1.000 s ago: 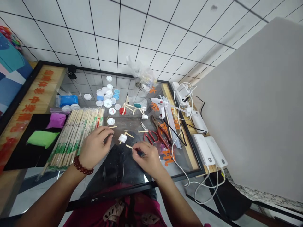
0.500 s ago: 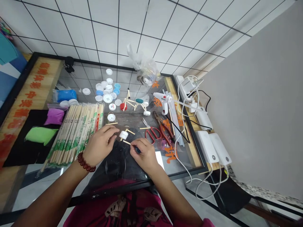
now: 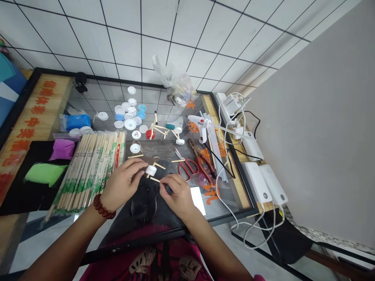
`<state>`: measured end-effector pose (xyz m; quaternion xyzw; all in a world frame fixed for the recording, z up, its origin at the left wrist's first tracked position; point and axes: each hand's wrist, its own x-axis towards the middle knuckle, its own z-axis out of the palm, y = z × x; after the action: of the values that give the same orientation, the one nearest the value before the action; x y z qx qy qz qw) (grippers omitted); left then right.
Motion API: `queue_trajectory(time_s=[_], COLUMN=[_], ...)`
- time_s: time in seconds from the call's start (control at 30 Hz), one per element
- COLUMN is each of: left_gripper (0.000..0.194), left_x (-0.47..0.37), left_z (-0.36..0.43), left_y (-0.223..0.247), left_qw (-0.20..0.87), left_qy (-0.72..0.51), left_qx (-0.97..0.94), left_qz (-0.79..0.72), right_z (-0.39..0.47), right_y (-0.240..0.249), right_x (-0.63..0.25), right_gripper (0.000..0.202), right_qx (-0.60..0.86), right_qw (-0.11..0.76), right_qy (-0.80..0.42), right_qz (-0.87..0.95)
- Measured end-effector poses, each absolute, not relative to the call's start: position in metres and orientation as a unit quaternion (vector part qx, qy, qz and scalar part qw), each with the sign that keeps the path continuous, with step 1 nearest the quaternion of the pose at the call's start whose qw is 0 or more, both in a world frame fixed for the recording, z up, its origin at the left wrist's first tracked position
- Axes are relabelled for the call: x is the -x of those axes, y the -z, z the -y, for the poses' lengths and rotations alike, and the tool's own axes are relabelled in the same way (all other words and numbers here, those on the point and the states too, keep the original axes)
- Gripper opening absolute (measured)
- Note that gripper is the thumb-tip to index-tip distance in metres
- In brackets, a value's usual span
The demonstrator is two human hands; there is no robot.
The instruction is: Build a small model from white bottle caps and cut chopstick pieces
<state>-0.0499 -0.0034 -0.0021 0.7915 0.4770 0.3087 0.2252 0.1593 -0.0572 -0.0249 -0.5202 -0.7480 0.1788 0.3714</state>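
On the glass table, a small white cap piece (image 3: 150, 170) with short sticks at its upper right and lower edge lies between my hands. My left hand (image 3: 124, 180), with a red bead bracelet at the wrist, has its fingertips at the left side of this piece, thumb and forefinger apart. Between the thumb and forefinger of my right hand (image 3: 175, 193) is the end of a short wooden stick (image 3: 154, 179), which points left toward the white piece. A loose stick (image 3: 135, 156) lies just beyond my left hand. Red-handled scissors (image 3: 188, 168) are beyond my right hand.
Bagged chopsticks (image 3: 90, 168) lie left, near purple (image 3: 62, 150), green (image 3: 45, 174) and blue (image 3: 77, 122) packets. Bottle caps (image 3: 130, 124) and a stick model (image 3: 164, 130) are farther back. Pliers (image 3: 202, 160), a glue gun (image 3: 200, 127) and cables stand right.
My left hand has moved to the white cap piece, its fingertips now at the piece's edge. My right hand still holds the short stick. The view has shifted slightly.
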Motion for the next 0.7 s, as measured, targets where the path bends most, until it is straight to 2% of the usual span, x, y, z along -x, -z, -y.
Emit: queue_trajectory(time_s=[0.7], left_gripper=[0.03], left_x=[0.0515], left_z=[0.0041], left_y=[0.0077], left_qw=[0.298], left_qy=[-0.311], left_qx=[-0.78], left_qz=[-0.455], right_z=[0.0574], right_y=[0.0245], right_x=[-0.1557], right_gripper=[0.01], right_qx=[0.532], right_qw=[0.352], right_qy=[-0.174], right_qz=[0.75])
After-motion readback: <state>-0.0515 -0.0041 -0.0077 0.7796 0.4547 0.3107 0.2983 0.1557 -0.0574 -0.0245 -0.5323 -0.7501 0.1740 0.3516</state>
